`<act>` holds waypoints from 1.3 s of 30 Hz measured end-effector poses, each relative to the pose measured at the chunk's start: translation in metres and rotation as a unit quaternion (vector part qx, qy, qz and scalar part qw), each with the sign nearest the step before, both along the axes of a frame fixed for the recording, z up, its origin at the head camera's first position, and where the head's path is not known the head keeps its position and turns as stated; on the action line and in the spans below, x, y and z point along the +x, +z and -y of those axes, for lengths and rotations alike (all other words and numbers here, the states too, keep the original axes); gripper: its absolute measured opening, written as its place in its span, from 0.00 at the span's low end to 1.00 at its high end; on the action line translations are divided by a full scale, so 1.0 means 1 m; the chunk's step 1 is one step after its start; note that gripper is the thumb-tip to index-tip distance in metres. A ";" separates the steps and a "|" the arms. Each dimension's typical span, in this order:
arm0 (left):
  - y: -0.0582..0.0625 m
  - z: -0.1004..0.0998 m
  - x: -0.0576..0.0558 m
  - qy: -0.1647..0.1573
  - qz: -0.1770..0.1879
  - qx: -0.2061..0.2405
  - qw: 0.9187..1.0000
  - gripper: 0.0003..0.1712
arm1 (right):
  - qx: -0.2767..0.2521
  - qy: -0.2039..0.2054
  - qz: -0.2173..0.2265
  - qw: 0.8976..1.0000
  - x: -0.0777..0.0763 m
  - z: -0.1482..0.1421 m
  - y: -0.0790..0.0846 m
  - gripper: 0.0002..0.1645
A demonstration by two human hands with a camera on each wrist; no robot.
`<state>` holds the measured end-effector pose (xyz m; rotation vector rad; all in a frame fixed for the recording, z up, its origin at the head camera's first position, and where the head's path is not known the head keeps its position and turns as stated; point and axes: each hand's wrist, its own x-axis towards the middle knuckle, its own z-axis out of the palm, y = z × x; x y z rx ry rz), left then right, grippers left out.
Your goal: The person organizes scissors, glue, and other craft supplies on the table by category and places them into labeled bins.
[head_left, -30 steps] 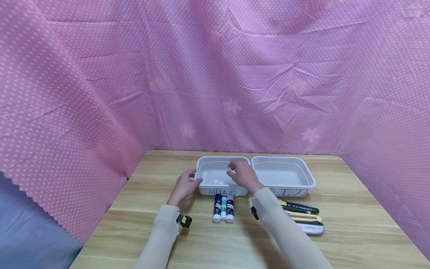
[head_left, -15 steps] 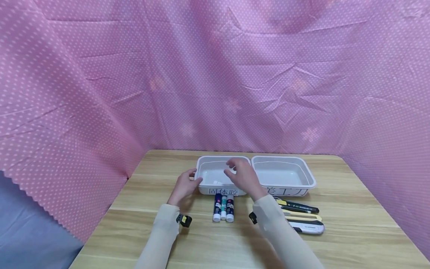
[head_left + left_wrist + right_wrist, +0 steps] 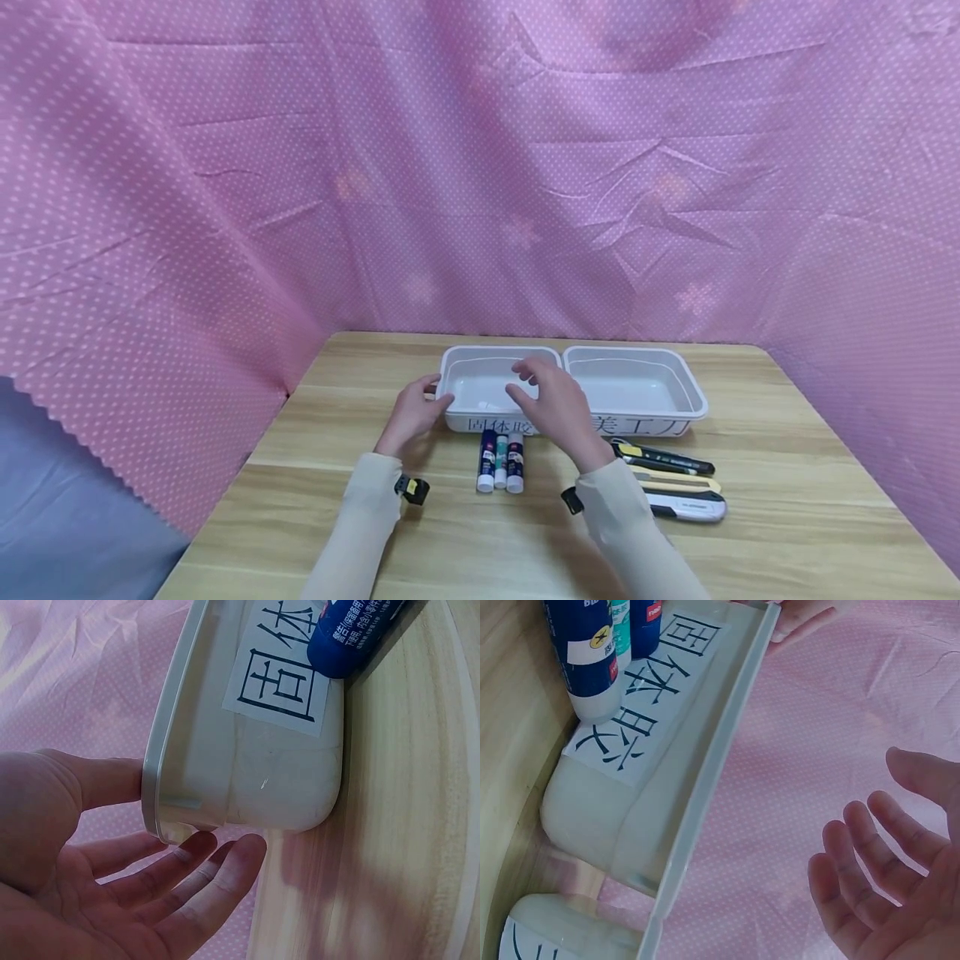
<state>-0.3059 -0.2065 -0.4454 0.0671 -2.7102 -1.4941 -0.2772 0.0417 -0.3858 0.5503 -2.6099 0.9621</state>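
Observation:
A white plastic box (image 3: 498, 348) with a label of large dark characters stands at the table's back. My left hand (image 3: 412, 415) holds its left end, thumb over the rim and fingertips against the outer wall (image 3: 292, 780). Above the same box hovers my right hand (image 3: 557, 408), fingers loosely bent and holding nothing. The right wrist view shows this hand (image 3: 900, 870) apart from the box. In front of the label lie three glue sticks: a dark blue one (image 3: 487, 462), a teal-and-white one (image 3: 501, 462) and another dark blue one (image 3: 515, 465).
A second labelled white box (image 3: 626, 350) stands to the right, side by side with the first. Nearer on the wooden table (image 3: 795, 467) lie a black-and-yellow utility knife (image 3: 667, 459), a yellow one (image 3: 682, 482) and a white-and-black one (image 3: 690, 506). Pink dotted cloth (image 3: 450, 167) hangs behind.
My right hand shifts slightly back toward me and to the right, still over the left box. The left hand keeps its hold on the box's end.

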 end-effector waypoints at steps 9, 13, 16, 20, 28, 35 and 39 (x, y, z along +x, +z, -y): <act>0.000 0.000 -0.003 0.002 -0.004 -0.010 1.000 0.34 | 0.032 -0.009 0.013 0.999 0.015 -0.005 0.000 0.20; 0.001 0.000 -0.002 0.001 -0.006 -0.007 1.000 0.34 | 0.064 -0.006 0.029 0.998 0.020 -0.003 -0.008 0.20; 0.001 0.000 -0.001 0.002 -0.006 -0.004 1.000 0.35 | 0.084 0.003 0.035 0.996 0.021 -0.001 -0.015 0.20; -0.001 0.000 -0.001 0.001 -0.006 0.002 1.000 0.35 | 0.096 0.020 0.048 0.994 0.022 0.000 -0.026 0.21; -0.002 0.000 -0.001 0.000 -0.004 0.004 1.000 0.35 | 0.110 0.042 0.083 0.990 0.020 0.001 -0.039 0.22; -0.002 0.000 0.000 0.005 0.001 -0.004 1.000 0.35 | 0.118 0.053 0.133 0.983 0.017 0.002 -0.045 0.24; -0.003 0.001 0.000 0.004 0.003 -0.002 1.000 0.35 | 0.130 0.052 0.140 0.980 0.016 0.002 -0.049 0.25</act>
